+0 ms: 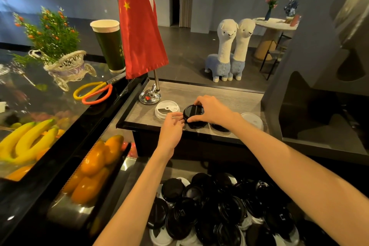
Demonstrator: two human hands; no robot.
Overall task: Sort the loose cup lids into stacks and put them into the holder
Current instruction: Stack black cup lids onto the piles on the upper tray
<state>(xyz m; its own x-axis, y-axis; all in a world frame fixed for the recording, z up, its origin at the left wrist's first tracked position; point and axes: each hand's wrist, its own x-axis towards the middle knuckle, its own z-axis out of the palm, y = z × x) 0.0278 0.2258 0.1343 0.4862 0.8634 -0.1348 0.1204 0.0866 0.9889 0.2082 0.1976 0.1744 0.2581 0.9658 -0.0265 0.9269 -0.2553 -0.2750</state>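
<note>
Right now both hands work over a grey wood-grain counter point(229, 95). The right hand point(211, 108) reaches across and curls its fingers and thumb round the top of a short stack of black lids point(193, 114), which sits near the counter's front edge. The left hand point(171, 125) comes up beside it, its thumb and fingertips pinching the stack's left rim. Just left of the stack a white lid point(166, 108) lies flat on the counter, close to the left hand's fingers; whether they touch it I cannot tell. Right of the stack, partly hidden under the right forearm, another black lid point(219, 127) lies at the counter edge, and past it a second white lid point(252, 120). Lower down, nearest the camera, a heap of loose lids point(219, 209), mostly black with some white ones beneath, spreads over a lower surface between the two forearms. A red flag point(139, 26) on a chrome base point(149, 96) stands at the counter's back left corner. To the left, a glass display case point(65, 125) holds bananas point(28, 139) and oranges point(95, 165), with scissors point(93, 91), a tall green paper cup point(108, 46) and a small plant in a wicker cart point(58, 50) on top. Two plush alpacas point(231, 50) stand on the floor beyond.
</note>
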